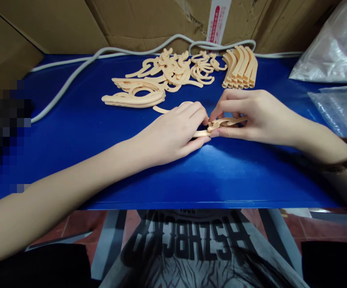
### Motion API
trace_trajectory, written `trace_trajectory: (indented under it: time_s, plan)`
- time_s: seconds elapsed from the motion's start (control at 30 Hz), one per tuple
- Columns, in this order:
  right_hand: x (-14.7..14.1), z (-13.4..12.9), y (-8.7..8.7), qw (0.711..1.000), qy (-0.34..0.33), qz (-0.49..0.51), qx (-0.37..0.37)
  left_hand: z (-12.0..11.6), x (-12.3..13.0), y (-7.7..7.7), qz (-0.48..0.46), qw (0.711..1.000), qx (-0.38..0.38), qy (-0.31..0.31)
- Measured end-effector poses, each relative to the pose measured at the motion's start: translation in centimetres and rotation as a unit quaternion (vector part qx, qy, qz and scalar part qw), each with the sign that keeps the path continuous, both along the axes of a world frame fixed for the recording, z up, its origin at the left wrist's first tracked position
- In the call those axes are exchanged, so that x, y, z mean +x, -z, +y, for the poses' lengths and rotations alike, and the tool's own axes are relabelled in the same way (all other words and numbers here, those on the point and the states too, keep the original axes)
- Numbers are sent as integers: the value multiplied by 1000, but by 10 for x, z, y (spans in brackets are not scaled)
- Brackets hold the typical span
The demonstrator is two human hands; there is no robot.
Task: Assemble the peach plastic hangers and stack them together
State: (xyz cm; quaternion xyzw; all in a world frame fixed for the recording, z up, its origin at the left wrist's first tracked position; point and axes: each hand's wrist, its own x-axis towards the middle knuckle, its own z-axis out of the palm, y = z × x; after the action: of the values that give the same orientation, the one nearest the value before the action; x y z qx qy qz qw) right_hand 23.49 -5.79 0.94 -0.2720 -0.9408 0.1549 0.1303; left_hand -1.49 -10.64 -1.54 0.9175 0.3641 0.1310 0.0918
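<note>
My left hand (173,130) is closed around a beige plastic hanger piece (201,133). A curved beige end (160,109) sticks out behind its knuckles; whether both belong to one part is hidden. My right hand (260,114) pinches a slim beige hanger arm (229,122) with openings in it, between thumb and fingers. The two pieces meet between my fingertips, low over the blue table (221,172). How they join there is covered by the fingers.
Behind my hands lie stacked beige hanger bodies (134,100), a loose heap of hooks (176,68) and stacked curved arms (241,68). A grey cable (80,68) runs along the back by cardboard (155,24). Plastic bags (329,48) are at right.
</note>
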Motion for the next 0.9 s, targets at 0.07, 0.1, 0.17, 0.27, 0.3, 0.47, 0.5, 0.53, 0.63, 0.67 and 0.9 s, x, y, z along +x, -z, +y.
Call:
trace_trajectory:
  time_s: [0.07,0.1,0.17,0.27,0.3,0.47,0.5,0.53,0.63,0.67,0.9]
  plan:
    - [0,-2,-1,1000,8,-8,8,0,0,0,2,1000,5,1]
    - [0,-2,-1,1000,12,-11,12,0,0,1,2,1000,8,1]
    - [1,-3,-2,1000,11,-12,23,0,0,2,-1,1000,14,2]
    - [2,-4,-1,999,1,-8,44,-1,0,5,-9,1000,29,7]
    - [2,-4,-1,999,0,-9,53,-1,0,5,-9,999,34,8]
    - [1,-10,0,995,12,-35,95,-2,0,5,3,999,39,1]
    - [0,-11,-1,994,14,-42,101,-1,0,4,6,999,39,0]
    - [0,-13,-2,993,16,-48,104,-1,0,4,9,999,40,-1]
    - [-2,-16,-3,991,17,-63,113,-1,1,3,16,999,46,-3]
    - [-2,-16,-3,991,16,-66,116,-1,1,4,17,999,47,-3]
    - [-2,-16,1,994,3,-39,105,-2,2,4,21,999,49,-3]
